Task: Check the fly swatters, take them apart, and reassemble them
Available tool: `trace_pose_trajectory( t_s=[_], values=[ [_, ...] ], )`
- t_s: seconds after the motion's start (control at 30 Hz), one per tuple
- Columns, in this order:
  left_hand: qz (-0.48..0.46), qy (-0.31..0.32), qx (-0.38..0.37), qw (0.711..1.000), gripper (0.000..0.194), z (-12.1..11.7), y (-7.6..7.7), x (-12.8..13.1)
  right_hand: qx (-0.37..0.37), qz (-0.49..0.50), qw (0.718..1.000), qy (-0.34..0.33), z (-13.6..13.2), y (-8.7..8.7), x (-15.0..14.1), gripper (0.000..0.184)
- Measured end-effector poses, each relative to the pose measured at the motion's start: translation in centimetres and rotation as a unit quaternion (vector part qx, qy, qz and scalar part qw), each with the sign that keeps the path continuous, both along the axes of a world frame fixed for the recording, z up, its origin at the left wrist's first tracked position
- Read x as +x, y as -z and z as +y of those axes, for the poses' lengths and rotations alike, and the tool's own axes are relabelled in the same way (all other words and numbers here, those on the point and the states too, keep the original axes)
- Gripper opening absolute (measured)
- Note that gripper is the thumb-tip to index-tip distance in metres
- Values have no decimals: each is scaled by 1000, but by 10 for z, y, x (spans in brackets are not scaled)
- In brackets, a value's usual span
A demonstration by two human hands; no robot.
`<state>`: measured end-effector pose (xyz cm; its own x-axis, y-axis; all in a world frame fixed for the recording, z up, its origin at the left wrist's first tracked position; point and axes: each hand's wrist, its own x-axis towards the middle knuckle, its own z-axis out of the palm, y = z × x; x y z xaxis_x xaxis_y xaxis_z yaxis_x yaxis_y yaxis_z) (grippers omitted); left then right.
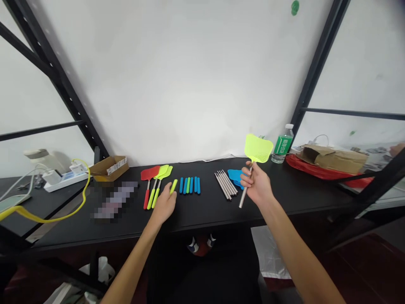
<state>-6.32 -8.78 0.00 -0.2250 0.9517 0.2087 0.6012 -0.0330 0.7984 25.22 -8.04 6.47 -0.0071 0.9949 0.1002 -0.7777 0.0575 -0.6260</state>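
Observation:
In my right hand (257,185) is a fly swatter with a yellow-green mesh head (257,148), raised above the table. My fingers close round its metal rod (243,197), whose bare lower end points down. My left hand (166,203) grips a yellow-green plastic handle (173,186) low over the table. Just right of it lies a row of several handles (190,185), mostly blue with one green. Left of that hand lie fly swatters with handles: a red one (149,173) and two yellow-green ones (162,171). Several metal rods (225,185) lie beside blue swatter heads (234,176), partly behind my right hand.
A water bottle (282,144) stands at the back right, near a cardboard box (335,159) on red material. At the left are an open carton (110,169), a power strip (65,179) and a yellow cable (85,190). Black metal posts (316,63) frame the black table (202,213).

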Motion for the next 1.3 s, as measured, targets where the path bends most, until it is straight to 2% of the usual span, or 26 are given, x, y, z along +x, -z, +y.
trace_pose_trajectory(
  t_s=[0.1,0.2,0.3,0.4,0.47,0.53,0.6,0.67,0.73,0.83,0.9,0.97,1.07,1.2,1.3],
  values=[
    [126,-22,-11,992,57,6,5,-8,-3,-20,1000,-11,0,5,-17,13],
    [193,-4,-39,980,59,1,4,3,-7,-42,999,-30,0,11,-29,16],
    [203,9,-41,978,58,-4,0,11,-7,-71,996,-45,-1,17,-35,20],
    [185,9,3,983,57,-8,-7,12,11,-112,992,-62,-2,21,-39,26],
    [136,21,48,989,56,-14,-15,15,22,-154,982,-107,-6,23,-43,29],
    [30,95,62,993,54,-22,-24,22,28,-194,959,-207,-14,24,-50,30],
    [-101,224,17,969,50,-32,-33,32,31,-216,915,-340,-24,24,-58,31],
    [-189,309,-14,932,46,-42,-39,42,34,-208,870,-446,-34,25,-68,32],
    [-237,342,-24,909,41,-49,-42,48,29,-182,847,-499,-40,27,-75,32],
    [-267,369,-31,890,33,-54,-43,51,10,-144,831,-537,-42,29,-80,33],
    [-299,389,-33,871,36,-56,-42,52,4,-126,821,-557,-40,32,-80,34],
    [-347,388,-27,853,40,-56,-40,57,8,-107,813,-573,-38,35,-80,35],
    [-414,333,9,847,36,-57,-34,69,17,-85,814,-574,-38,37,-82,36],
    [-460,262,37,847,36,-60,-30,82,25,-103,841,-530,-45,33,-87,37],
    [-488,208,30,847,31,-60,-34,81,37,-152,861,-483,-53,29,-93,39]
  ],
)
